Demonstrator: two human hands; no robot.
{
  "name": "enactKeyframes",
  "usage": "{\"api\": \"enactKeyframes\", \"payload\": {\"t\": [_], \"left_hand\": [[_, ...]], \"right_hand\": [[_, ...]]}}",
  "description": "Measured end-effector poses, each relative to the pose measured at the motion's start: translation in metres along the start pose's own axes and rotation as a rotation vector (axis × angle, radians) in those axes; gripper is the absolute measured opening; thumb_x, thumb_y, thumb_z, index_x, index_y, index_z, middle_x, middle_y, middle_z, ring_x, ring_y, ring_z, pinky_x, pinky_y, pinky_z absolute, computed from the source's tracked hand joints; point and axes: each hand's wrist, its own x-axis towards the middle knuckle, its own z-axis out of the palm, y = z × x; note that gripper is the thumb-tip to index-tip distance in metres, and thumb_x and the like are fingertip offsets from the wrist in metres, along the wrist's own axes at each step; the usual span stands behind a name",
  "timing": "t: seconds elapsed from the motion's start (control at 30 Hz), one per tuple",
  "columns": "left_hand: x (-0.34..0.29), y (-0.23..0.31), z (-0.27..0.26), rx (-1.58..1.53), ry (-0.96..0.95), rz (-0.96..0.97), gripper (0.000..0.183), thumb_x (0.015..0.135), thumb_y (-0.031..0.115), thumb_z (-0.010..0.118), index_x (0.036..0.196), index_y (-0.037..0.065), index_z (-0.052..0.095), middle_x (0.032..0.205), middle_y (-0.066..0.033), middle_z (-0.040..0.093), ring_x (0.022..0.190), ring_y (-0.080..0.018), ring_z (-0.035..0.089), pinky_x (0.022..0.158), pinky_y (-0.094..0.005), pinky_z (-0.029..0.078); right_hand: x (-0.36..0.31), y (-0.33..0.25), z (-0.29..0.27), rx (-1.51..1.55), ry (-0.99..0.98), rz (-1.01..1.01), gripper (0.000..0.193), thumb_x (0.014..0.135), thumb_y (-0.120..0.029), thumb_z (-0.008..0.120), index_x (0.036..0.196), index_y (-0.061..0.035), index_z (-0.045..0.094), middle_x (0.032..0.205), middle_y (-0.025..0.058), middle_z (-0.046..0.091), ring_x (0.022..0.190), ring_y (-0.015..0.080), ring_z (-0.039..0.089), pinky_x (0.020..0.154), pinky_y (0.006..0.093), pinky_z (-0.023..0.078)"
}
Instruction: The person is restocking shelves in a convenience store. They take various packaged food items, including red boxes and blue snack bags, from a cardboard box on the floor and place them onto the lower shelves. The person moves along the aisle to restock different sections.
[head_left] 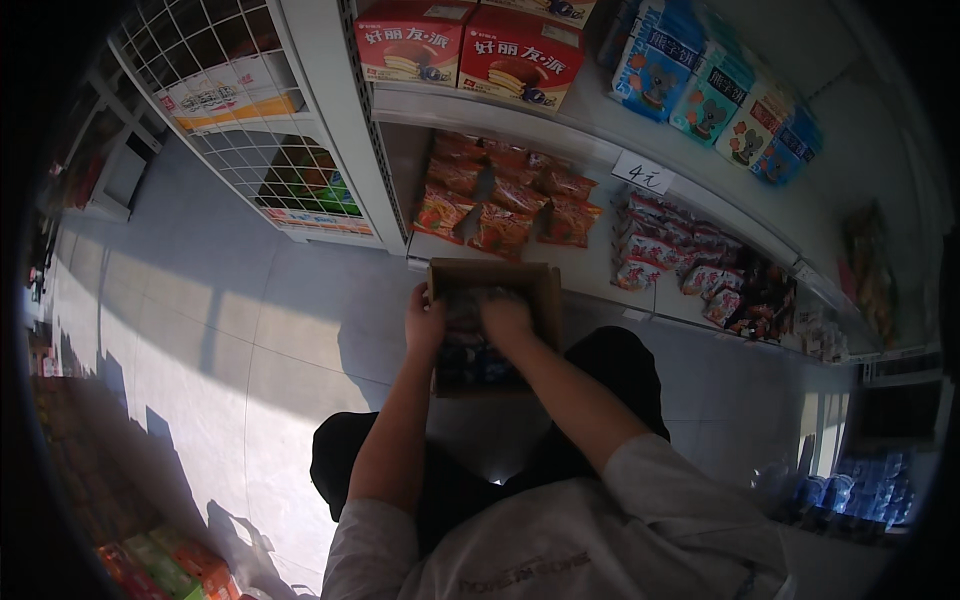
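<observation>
- My left hand grips the left wall of the cardboard box, fingers curled over its rim; the box sits in front of my knees, just below the bottom shelf
- My right hand is down inside it, fingers bent onto the dark snack packets; whether they pinch one, I cannot tell
- I judge the packets light, soft, crinkly and slippery; best taken by a sealed end
- Orange-red packets lie on the shelf just beyond the box; I judge the box stiff enough to hold by a wall
</observation>
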Motion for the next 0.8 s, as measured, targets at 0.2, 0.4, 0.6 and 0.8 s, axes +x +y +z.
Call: {"api": "enactKeyframes", "payload": {"t": [0.2,0.4,0.6,0.8], "left_hand": [[-0.005,0.002,0.001,-0.054,-0.01,-0.026,0.056,0.093,0.026,0.067,0.146,0.01,0.056,0.123,-0.0222,0.071,0.111,-0.0364,0.07,0.095,-0.0438,0.054],[0.001,-0.007,-0.002,-0.035,-0.012,0.013,0.053,0.097,0.021,0.065,0.146,0.004,0.054,0.115,-0.0164,0.071,0.101,-0.0226,0.068,0.089,-0.0359,0.054],[-0.003,0.013,0.002,-0.206,-0.228,-0.04,0.055,0.095,0.02,0.062,0.147,0.003,0.054,0.121,-0.0195,0.072,0.109,-0.0297,0.07,0.095,-0.0387,0.053],[0.0,0.01,0.028,-0.105,-0.286,0.016,0.05,0.099,0.024,0.063,0.144,0.002,0.058,0.121,-0.017,0.073,0.11,-0.0242,0.07,0.094,-0.0352,0.053]], "right_hand": [[-0.026,0.01,-0.026,0.078,0.153,-0.115,0.018,0.096,-0.018,0.063,0.11,-0.0077,0.067,0.101,0.0153,0.069,0.097,0.0339,0.072,0.079,0.0474,0.06],[-0.047,0.025,-0.09,0.397,0.341,-0.143,0.024,0.102,-0.027,0.067,0.095,-0.0043,0.063,0.088,0.0107,0.063,0.082,0.0271,0.067,0.069,0.0413,0.055],[-0.067,0.093,-0.098,1.194,0.386,0.006,0.022,0.108,-0.025,0.063,0.099,-0.0048,0.063,0.08,0.0007,0.063,0.071,0.008,0.057,0.066,0.0279,0.046],[-0.115,0.168,-0.114,1.507,0.601,0.168,0.011,0.108,-0.019,0.061,0.111,-0.0088,0.061,0.094,-0.0019,0.063,0.084,0.0044,0.054,0.072,0.0236,0.045]]}}
